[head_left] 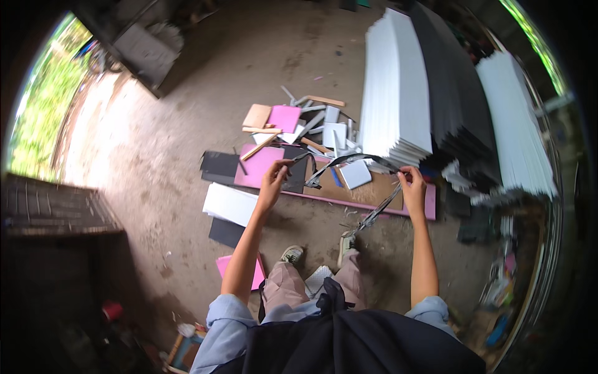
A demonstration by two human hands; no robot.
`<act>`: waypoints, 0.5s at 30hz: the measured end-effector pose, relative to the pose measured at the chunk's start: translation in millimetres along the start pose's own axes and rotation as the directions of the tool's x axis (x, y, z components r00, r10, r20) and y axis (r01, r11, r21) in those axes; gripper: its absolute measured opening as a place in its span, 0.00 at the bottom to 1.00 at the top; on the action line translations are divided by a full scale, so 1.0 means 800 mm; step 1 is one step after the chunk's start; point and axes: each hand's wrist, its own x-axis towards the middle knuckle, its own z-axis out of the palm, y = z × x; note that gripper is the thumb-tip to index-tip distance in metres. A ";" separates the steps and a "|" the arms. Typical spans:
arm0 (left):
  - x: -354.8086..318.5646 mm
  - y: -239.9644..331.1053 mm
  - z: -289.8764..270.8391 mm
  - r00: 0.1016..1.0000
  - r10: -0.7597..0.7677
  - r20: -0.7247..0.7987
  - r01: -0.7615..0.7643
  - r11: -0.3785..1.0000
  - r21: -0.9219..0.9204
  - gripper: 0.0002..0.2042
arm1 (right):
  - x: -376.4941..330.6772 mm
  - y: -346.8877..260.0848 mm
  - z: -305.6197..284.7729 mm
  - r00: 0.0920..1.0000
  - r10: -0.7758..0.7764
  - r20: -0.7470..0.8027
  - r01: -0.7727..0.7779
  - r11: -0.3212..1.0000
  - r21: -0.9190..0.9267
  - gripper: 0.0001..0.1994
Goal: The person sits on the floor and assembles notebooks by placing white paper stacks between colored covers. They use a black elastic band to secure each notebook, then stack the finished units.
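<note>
A long, thin black strip, like a strap or cord, is stretched in a slack arc between my hands. My left hand pinches one part of it, with a small loop drooping beside the fingers. Farther right, my right hand pinches the other part, and a tangled grey-black bunch dangles from there toward my shoe. Beneath the strip lies a pink-edged board with a brown sheet on it. A small white square piece and a blue strip rest on that sheet.
Tall stacks of white sheets and black sheets stand at the right. Beyond the board is a pile of foam-like offcuts and a pink square. White sheets lie left of my feet. A dark crate is far left.
</note>
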 end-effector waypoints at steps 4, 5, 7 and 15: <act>0.020 -0.095 -0.012 0.877 0.149 -0.458 0.176 0.786 0.592 0.20 | 0.051 0.020 0.096 0.914 -0.243 0.326 0.256 0.967 0.002 0.06; 0.009 -0.131 0.018 0.767 0.158 -0.623 0.374 0.678 0.633 0.22 | 0.050 0.063 0.119 0.829 -0.372 0.418 0.414 0.910 -0.013 0.06; -0.005 -0.176 0.095 0.721 0.115 -0.683 0.393 0.745 0.539 0.24 | 0.060 0.108 0.109 0.652 -0.465 0.598 0.588 0.809 -0.012 0.05; 0.009 -0.195 0.205 0.962 -0.089 -0.257 0.171 0.932 0.320 0.16 | 0.049 0.199 0.174 0.724 -0.426 0.543 0.376 0.903 0.207 0.05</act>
